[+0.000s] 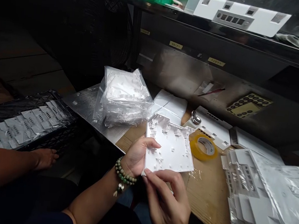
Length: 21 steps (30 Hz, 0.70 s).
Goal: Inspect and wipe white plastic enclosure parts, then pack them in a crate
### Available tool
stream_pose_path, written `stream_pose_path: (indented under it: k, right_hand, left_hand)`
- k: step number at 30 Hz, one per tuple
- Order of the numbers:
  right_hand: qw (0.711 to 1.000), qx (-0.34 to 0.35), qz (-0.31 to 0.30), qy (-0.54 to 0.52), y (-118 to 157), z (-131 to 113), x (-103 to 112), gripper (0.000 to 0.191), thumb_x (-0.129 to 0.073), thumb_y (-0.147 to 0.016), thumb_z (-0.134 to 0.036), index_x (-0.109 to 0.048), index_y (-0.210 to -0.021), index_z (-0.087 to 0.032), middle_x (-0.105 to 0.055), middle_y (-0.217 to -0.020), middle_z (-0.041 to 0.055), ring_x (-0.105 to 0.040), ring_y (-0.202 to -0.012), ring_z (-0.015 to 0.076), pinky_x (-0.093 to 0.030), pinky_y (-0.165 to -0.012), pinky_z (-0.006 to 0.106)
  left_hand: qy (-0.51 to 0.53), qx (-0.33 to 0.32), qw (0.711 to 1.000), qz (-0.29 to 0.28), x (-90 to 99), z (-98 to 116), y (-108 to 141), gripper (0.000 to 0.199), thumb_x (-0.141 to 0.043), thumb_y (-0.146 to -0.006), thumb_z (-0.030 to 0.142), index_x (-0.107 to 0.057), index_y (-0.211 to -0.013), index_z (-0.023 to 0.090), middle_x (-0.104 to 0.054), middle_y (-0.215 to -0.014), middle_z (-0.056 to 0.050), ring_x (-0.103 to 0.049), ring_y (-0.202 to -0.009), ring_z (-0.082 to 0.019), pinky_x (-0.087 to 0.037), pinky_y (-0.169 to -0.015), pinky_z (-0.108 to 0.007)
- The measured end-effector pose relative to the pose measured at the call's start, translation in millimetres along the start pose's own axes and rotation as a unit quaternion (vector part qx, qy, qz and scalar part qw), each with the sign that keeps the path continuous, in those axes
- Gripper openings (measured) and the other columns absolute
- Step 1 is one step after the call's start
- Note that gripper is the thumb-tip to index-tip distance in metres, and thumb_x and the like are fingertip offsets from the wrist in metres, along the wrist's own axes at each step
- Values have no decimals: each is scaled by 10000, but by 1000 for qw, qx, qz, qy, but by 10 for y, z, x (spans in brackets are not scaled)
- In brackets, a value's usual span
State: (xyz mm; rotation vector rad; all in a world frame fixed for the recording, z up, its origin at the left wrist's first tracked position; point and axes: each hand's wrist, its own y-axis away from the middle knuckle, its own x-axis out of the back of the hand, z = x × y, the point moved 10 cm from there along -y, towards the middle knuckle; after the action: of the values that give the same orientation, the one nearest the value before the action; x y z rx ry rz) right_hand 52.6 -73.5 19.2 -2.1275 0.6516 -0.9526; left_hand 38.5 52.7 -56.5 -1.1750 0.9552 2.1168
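A white plastic panel (pixel 171 147), its ribbed inner side facing up, is held over the near edge of the bench. My left hand (pixel 136 156), with a green bead bracelet at the wrist, grips the panel's left edge, thumb on top. At the panel's near left corner my right hand (pixel 169 202) pinches with thumb and index finger; a small white bit shows at the fingertips, too small to name. Just behind the panel stands a stack of bagged white panels (pixel 125 99). A roll of yellow tape (pixel 204 147) lies to its right.
Another person's hand (pixel 46 159) is at the left, near a crate of white parts (pixel 18 127). Bagged white parts (pixel 265 197) lie on the right of the cardboard-covered bench (pixel 210 198). A white housing (pixel 213 127) is behind the tape. A shelf (pixel 226 28) spans above.
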Motion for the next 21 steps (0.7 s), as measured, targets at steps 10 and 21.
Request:
stream_pose_path:
  k: [10,21]
  right_hand:
    - [999,-9,-31,14,-24,20,-28,322,-700,-845,-23,-742,-1116,-193,-653,-880,55,-634,-779,165,-555,-669,303]
    - [947,-232,200,97,306,1129,1243,193,-741,-874,-360,-754,-1000,-214,-701,-1106,89,-642,-1109,272,-503,-957,454]
  left_hand:
    - [-13,15,1000,-9,35,-19,-8,719,-504,-702,-19,-535,-1413,78,-770,-1108,-150,-734,-1012,-325,-490,-1042,-504]
    - [-47,92,994,-39,552,263,102,588,-571,-726,121,-624,-1304,27,-794,-892,-167,-765,-883,-371,-578,-903,-562]
